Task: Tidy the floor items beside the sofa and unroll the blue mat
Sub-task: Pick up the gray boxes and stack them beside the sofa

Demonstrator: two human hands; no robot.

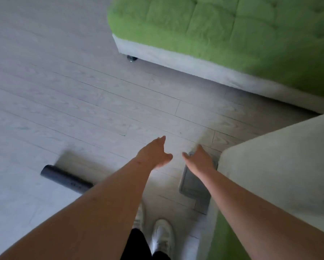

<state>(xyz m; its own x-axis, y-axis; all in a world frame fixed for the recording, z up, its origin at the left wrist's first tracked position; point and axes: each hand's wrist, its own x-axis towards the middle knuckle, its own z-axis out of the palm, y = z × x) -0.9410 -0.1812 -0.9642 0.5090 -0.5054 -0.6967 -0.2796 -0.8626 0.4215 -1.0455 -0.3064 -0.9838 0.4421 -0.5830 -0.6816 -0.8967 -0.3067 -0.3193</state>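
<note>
Both my arms reach forward and down over the pale wood floor. My left hand (154,153) is open with its fingers apart and holds nothing. My right hand (199,159) is also open, hovering over the far end of a flat grey item (192,184) that lies on the floor against the sofa's pale arm. I cannot tell whether it touches the item. A dark rolled mat (65,178) lies on the floor to the left, its near end hidden behind my left forearm.
A green sofa (223,29) with a pale base and a small dark foot (132,58) runs along the top right. Its pale arm (279,166) fills the right side. My white shoes (162,235) stand below.
</note>
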